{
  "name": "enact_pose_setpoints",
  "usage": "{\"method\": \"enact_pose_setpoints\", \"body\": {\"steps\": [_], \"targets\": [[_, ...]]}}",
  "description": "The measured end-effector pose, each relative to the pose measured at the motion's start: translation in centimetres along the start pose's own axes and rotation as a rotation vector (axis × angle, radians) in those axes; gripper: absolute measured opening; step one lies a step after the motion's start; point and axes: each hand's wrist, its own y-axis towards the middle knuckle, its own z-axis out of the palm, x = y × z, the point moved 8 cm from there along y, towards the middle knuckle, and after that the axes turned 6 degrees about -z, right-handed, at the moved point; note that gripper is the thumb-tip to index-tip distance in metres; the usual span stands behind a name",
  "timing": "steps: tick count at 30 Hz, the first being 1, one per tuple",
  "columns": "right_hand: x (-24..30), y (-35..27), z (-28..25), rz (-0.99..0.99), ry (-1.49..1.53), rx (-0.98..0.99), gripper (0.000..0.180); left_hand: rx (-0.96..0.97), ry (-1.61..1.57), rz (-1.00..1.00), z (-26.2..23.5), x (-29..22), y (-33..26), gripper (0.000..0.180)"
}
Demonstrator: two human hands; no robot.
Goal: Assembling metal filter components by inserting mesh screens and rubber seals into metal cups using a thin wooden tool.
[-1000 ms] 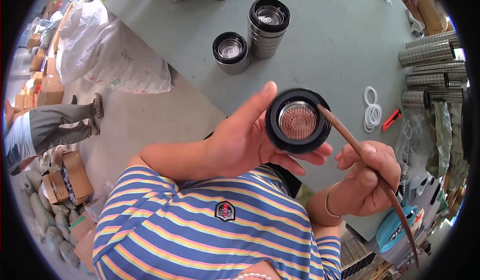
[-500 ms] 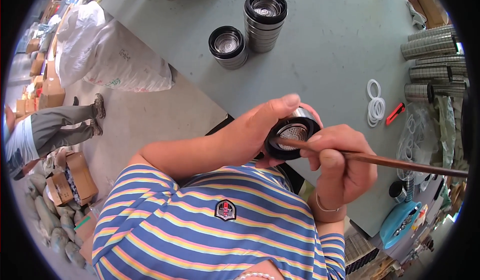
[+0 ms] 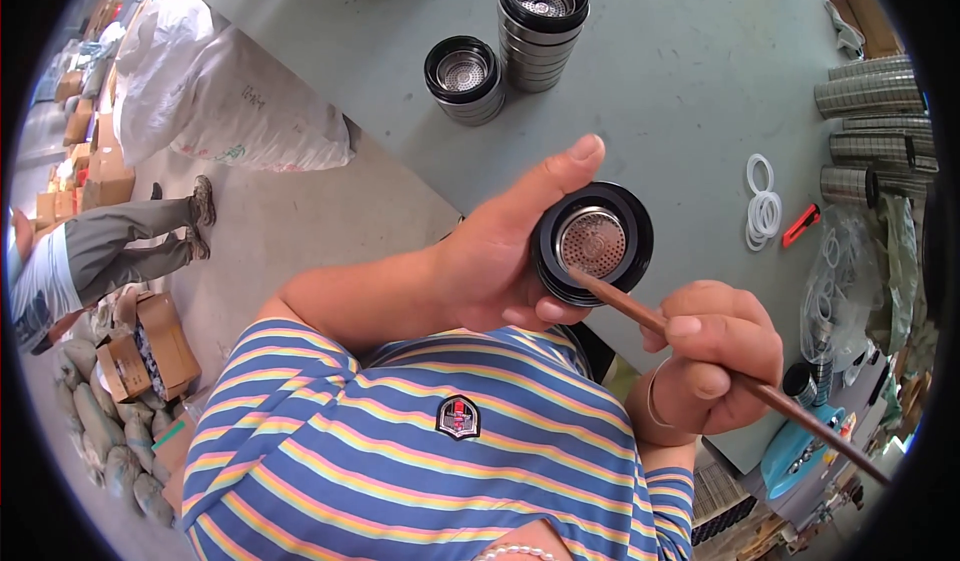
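A grey-green bench [image 3: 680,101] fills the middle, far and right of the scene; on the left another person [image 3: 115,251], in grey trousers, is by the rim of the view; a bulging white sack [image 3: 240,111] stands beside the far left edge of the bench; an open cardboard box [image 3: 165,349] sits at near left; steel cylinders [image 3: 865,101] lie in a heap along the right side; a tall steel stack [image 3: 540,56] stands upright on the far part of the bench, topped by a black rim around a perforated disc; a shorter steel stack [image 3: 470,108], topped the same way, stands just to its left; at near right is a blue tray [image 3: 783,458]; a brown stick [image 3: 640,311] slants from near right toward the middle; the right hand [image 3: 725,356] grips it between thumb and fingers; the left hand [image 3: 490,261] grips a black-rimmed cup [image 3: 597,239] from the left and near side, thumb raised; the cup is above the near part of the bench, its perforated disc facing up; the stick's tip is at the disc's near left edge, though I cannot tell whether it touches; white rings [image 3: 764,216] lie farther right on the bench; a red cutter [image 3: 800,226] lies just right of them.
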Motion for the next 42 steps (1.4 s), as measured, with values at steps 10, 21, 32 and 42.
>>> {"method": "enact_pose_setpoints", "body": {"steps": [10,21,32,42], "targets": [[0.4,1.0,1.9,-0.043,-0.124,0.188,0.026,-0.208,0.078,-0.011,-0.5,0.3,-0.2,0.074],[-0.6,-2.5,-2.5,0.017,-0.063,-0.112,0.037,-0.160,0.296,-0.017,-1.5,1.3,1.6,0.048],[-6.6,-14.0,-10.3,0.286,-0.347,-0.474,0.022,-0.479,1.717,0.654,-2.6,0.8,7.6,0.037],[-7.0,-12.4,-6.4,0.095,-0.400,-0.097,0.010,-0.343,2.048,1.079,-2.6,1.9,4.4,0.050]]}}
